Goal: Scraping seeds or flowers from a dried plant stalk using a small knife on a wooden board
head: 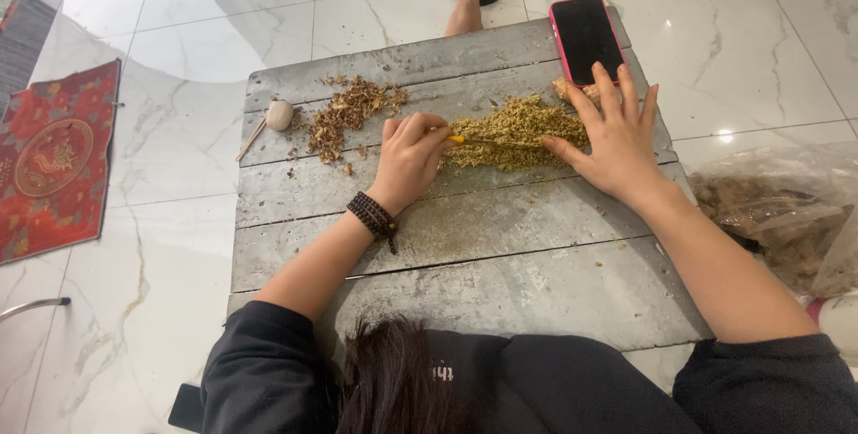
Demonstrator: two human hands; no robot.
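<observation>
Left hand [409, 159] is gripping a thin yellow-tipped tool [487, 141] over a greenish crumbled pile [514, 130] on the wooden desk [465, 246]; right hand [615, 139] is resting open, fingers spread, touching the pile's edge.

Left hand [409, 159] fisted; right hand [615, 139] splayed flat.

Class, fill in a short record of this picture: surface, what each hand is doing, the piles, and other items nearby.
Surface: grey wooden board on a marble floor
Left hand: closed on a thin yellow-handled tool, tip in the greenish pile
Right hand: fingers spread, resting at the greenish pile's edge
Second pile: brown bits, apart to the left
Nearby: phone in red case, small round wooden piece, plastic bag
</observation>
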